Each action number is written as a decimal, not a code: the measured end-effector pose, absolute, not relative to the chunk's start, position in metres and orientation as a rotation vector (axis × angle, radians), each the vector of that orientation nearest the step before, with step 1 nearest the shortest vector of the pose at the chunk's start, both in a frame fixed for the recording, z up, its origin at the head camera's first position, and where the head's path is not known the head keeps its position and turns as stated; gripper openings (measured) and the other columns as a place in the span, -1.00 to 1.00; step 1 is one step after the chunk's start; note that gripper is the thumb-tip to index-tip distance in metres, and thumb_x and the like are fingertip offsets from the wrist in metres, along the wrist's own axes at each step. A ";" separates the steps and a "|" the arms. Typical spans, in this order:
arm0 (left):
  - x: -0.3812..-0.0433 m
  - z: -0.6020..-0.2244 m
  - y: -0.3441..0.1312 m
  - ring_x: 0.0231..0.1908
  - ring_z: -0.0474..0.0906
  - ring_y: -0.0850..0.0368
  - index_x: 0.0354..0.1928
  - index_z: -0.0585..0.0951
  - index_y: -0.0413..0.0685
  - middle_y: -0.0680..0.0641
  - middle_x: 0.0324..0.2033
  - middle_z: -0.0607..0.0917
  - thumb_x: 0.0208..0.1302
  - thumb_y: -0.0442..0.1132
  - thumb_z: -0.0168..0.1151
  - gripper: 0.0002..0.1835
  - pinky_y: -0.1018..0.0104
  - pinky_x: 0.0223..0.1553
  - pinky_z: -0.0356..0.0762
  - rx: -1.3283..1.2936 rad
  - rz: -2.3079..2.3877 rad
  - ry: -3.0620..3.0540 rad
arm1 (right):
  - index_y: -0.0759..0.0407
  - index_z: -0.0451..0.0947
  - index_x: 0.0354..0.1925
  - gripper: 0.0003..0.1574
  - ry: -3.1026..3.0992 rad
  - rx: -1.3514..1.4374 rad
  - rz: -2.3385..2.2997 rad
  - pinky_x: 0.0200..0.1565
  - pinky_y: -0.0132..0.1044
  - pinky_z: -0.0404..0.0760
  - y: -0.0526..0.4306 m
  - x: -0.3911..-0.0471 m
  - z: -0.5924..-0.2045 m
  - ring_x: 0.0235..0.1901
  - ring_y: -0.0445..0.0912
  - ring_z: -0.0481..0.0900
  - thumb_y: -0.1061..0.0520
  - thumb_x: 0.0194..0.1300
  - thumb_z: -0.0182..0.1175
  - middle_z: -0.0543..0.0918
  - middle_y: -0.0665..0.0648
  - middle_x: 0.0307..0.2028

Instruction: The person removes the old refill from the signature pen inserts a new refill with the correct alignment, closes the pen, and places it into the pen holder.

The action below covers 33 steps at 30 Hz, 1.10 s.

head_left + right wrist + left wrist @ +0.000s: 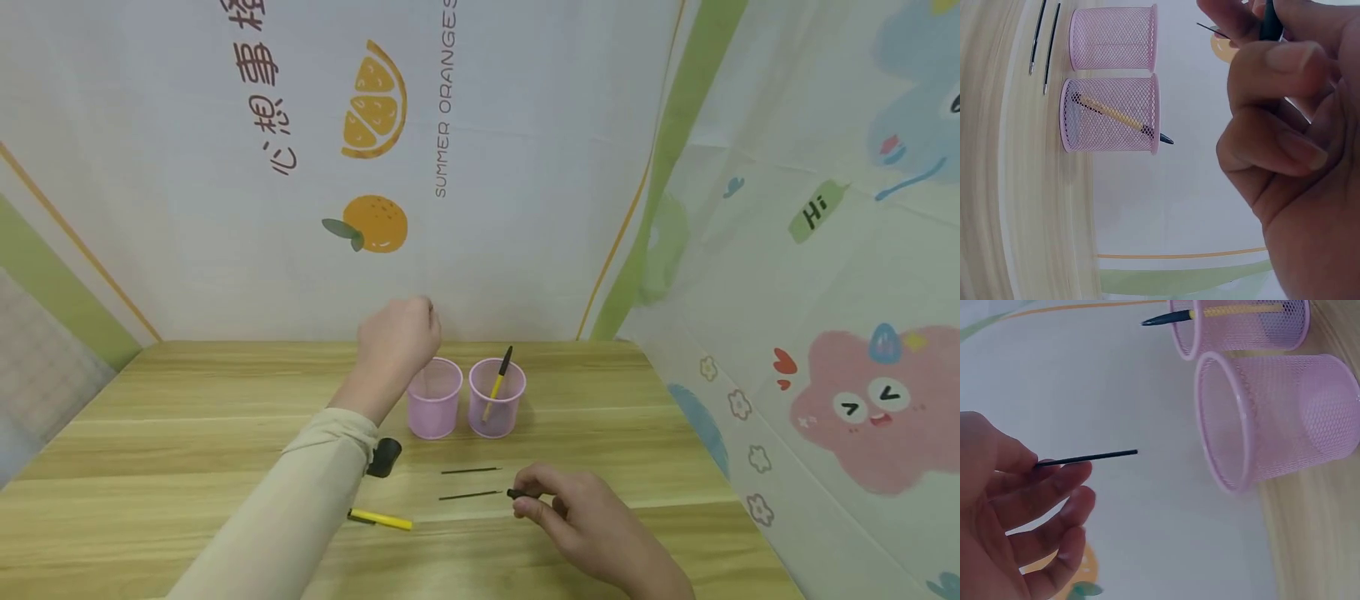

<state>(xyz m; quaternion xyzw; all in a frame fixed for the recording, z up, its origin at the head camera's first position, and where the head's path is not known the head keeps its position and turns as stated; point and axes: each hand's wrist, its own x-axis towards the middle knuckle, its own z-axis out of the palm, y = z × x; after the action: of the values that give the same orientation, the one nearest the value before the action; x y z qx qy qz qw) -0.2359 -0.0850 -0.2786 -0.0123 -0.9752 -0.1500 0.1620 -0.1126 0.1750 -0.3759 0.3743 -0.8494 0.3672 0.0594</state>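
Observation:
My left hand (401, 337) is raised above the left pink mesh cup (433, 418). In the left wrist view it pinches a thin black pen refill (1094, 456) between thumb and fingers, one end pointing at the cup's mouth. My right hand (581, 521), low over the table, pinches a short black pen part (516, 493) whose exact kind is unclear. Just left of its fingertips, two more refills (469, 471) lie side by side on the wood. A yellow-and-black pen (496, 387) leans, black end up, in the right mesh cup (495, 421).
A yellow pen barrel (386, 521) with a black clip end lies on the wooden table (225, 467), beside the left forearm. Behind the table hangs a white printed cloth (510, 208). Another patterned cloth (720, 292) closes the right side.

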 end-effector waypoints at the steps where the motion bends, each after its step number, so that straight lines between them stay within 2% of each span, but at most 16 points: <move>1: -0.233 -0.278 -0.085 -0.38 0.64 -0.12 -0.42 0.55 -0.01 -0.09 -0.47 0.65 0.42 -0.13 -0.14 -0.68 -0.02 -0.48 0.53 -0.041 -0.422 -2.792 | -0.25 0.51 -0.16 -0.94 -2.578 1.128 1.114 -0.57 -0.53 0.45 0.175 -0.113 -0.376 -0.51 -0.45 0.47 -0.07 0.42 0.12 0.68 -0.22 -0.36; 5: -0.222 -0.276 -0.085 -0.39 0.63 -0.11 -0.28 0.54 -0.03 -0.08 -0.46 0.64 0.44 -0.18 -0.12 -0.77 0.00 -0.47 0.54 -0.078 -0.384 -2.836 | -0.24 0.51 -0.16 -0.94 -2.573 1.131 1.114 -0.58 -0.53 0.43 0.175 -0.112 -0.376 -0.55 -0.47 0.42 -0.07 0.42 0.12 0.66 -0.26 -0.36; 10: -0.203 -0.282 -0.086 -0.38 0.61 -0.08 -0.10 0.46 0.03 -0.05 -0.33 0.65 0.50 -0.15 -0.10 -0.86 0.07 -0.46 0.50 -0.174 -0.403 -2.878 | -0.24 0.51 -0.15 -0.94 -2.566 1.128 1.110 -0.58 -0.53 0.43 0.175 -0.113 -0.376 -0.56 -0.47 0.42 -0.06 0.41 0.13 0.67 -0.25 -0.35; 16: -0.179 -0.297 -0.090 -0.64 0.38 0.05 -0.07 0.34 0.10 -0.05 -0.59 0.53 0.58 -0.08 -0.29 -0.82 0.22 -0.64 0.30 -0.307 -0.488 -2.935 | -0.23 0.51 -0.15 -0.94 -2.565 1.122 1.102 -0.58 -0.53 0.43 0.175 -0.113 -0.377 -0.57 -0.47 0.41 -0.05 0.41 0.14 0.68 -0.23 -0.34; 21: -0.158 -0.310 -0.094 -0.65 0.30 0.12 0.01 0.34 0.20 0.03 -0.65 0.40 0.57 -0.17 -0.23 -0.85 0.26 -0.58 0.28 -0.424 -0.593 -2.993 | -0.22 0.51 -0.15 -0.94 -2.557 1.128 1.114 -0.59 -0.54 0.41 0.174 -0.113 -0.378 -0.60 -0.49 0.37 -0.04 0.40 0.15 0.70 -0.22 -0.33; 22: -0.155 -0.313 -0.095 -0.63 0.31 0.13 0.00 0.35 0.20 0.04 -0.64 0.39 0.57 -0.17 -0.21 -0.87 0.25 -0.54 0.30 -0.451 -0.623 -2.999 | -0.21 0.51 -0.15 -0.94 -2.554 1.131 1.115 -0.59 -0.55 0.40 0.174 -0.113 -0.378 -0.60 -0.49 0.37 -0.04 0.40 0.15 0.70 -0.21 -0.33; 24: -0.149 -0.318 -0.096 -0.54 0.38 0.17 0.02 0.36 0.19 0.05 -0.54 0.50 0.57 -0.14 -0.17 -0.87 0.24 -0.42 0.40 -0.501 -0.669 -3.000 | -0.21 0.51 -0.15 -0.94 -2.551 1.139 1.121 -0.59 -0.54 0.41 0.174 -0.113 -0.378 -0.60 -0.49 0.37 -0.03 0.40 0.15 0.71 -0.19 -0.33; 27: -0.143 -0.326 -0.097 -0.51 0.41 0.18 0.01 0.39 0.17 0.03 -0.53 0.52 0.56 -0.15 -0.12 -0.88 0.19 -0.35 0.45 -0.568 -0.724 -3.007 | -0.21 0.51 -0.15 -0.94 -2.560 1.140 1.137 -0.59 -0.53 0.42 0.174 -0.113 -0.378 -0.58 -0.48 0.39 -0.04 0.40 0.15 0.72 -0.16 -0.33; 29: -0.138 -0.332 -0.097 -0.39 0.51 0.20 0.01 0.41 0.25 0.05 -0.42 0.60 0.55 -0.13 -0.11 -0.87 0.16 -0.25 0.54 -0.562 -0.764 -3.003 | -0.21 0.51 -0.16 -0.94 -2.569 1.136 1.144 -0.58 -0.52 0.44 0.174 -0.113 -0.379 -0.57 -0.47 0.39 -0.04 0.40 0.15 0.72 -0.16 -0.33; 31: -0.133 -0.338 -0.098 -0.35 0.58 0.18 -0.01 0.42 0.31 0.07 -0.45 0.60 0.55 -0.09 -0.11 -0.87 0.12 -0.24 0.56 -0.546 -0.772 -2.997 | -0.22 0.51 -0.16 -0.94 -2.577 1.131 1.155 -0.58 -0.52 0.44 0.174 -0.113 -0.379 -0.57 -0.47 0.40 -0.05 0.40 0.15 0.71 -0.16 -0.34; 33: -0.128 -0.343 -0.098 -0.31 0.60 0.20 -0.05 0.43 0.34 0.11 -0.39 0.64 0.54 -0.04 -0.11 -0.89 0.12 -0.25 0.59 -0.532 -0.738 -2.988 | -0.22 0.51 -0.16 -0.95 -2.574 1.133 1.150 -0.58 -0.52 0.44 0.174 -0.113 -0.379 -0.58 -0.47 0.39 -0.05 0.40 0.15 0.70 -0.17 -0.35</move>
<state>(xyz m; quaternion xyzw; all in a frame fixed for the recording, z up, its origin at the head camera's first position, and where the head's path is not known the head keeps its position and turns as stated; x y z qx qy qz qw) -0.1280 -0.0975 -0.3426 -0.1704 -0.9566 -0.2362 0.0091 -0.1127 0.1739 -0.3789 0.3723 -0.8461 0.3780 0.0514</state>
